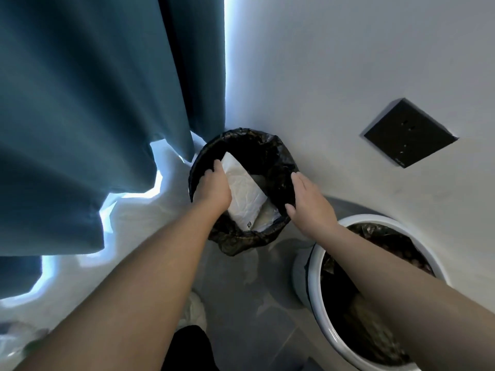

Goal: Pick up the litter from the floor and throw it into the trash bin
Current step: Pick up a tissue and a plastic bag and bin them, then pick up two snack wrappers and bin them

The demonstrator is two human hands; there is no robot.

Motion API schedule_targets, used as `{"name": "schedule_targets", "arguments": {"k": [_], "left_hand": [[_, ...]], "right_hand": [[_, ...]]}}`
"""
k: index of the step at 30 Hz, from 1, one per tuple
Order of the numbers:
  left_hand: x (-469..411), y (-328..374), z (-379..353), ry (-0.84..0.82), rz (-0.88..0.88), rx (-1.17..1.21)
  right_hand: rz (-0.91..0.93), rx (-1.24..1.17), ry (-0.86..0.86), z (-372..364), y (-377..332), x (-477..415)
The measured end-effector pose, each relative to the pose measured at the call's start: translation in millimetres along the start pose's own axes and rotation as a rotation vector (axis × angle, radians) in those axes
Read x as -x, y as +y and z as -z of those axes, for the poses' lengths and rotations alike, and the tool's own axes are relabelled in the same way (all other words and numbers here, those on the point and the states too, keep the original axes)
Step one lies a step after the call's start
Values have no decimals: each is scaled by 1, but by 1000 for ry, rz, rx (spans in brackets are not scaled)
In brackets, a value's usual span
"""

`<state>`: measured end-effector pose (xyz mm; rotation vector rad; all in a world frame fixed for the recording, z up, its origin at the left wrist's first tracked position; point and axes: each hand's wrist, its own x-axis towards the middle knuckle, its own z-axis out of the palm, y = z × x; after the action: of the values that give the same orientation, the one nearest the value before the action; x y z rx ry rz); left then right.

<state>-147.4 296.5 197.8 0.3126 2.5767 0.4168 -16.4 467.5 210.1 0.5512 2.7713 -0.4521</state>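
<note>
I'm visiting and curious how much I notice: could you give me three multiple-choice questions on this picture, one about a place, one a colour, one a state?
1. Where is the white wrapper? A on the floor; B in the trash bin's mouth; C on a chair.
2. What colour is the curtain? A red; B blue; C yellow.
3. How is the right hand? A open; B clenched in a fist; C gripping a cup.
Answers: B, the left hand holds it within the rim; B, its folds are blue; A, its fingers lie straight.
</note>
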Motion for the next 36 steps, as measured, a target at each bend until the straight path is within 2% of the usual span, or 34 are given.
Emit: {"name": "schedule_targets", "arguments": {"k": [5, 11, 16, 19, 24, 29, 36], "left_hand": [[18, -25, 15, 121, -224, -243], [69, -66, 54, 150, -265, -254], [136, -133, 79, 179, -283, -315], [178, -192, 87, 182, -232, -325], [255, -305, 76, 149, -23, -235], [319, -416, 36, 85, 194, -218], [392, -531, -26, 56, 393, -61]], "right_hand": [[5, 56, 27, 2, -10, 7], [91, 133, 55, 17, -57, 25], [245, 202, 42, 16, -121, 53], [335, 238, 0, 3, -168, 68], [546, 319, -111, -41, -261, 101], [776, 456, -261, -106, -356, 145], [928, 544, -432, -206, -446, 194]]}}
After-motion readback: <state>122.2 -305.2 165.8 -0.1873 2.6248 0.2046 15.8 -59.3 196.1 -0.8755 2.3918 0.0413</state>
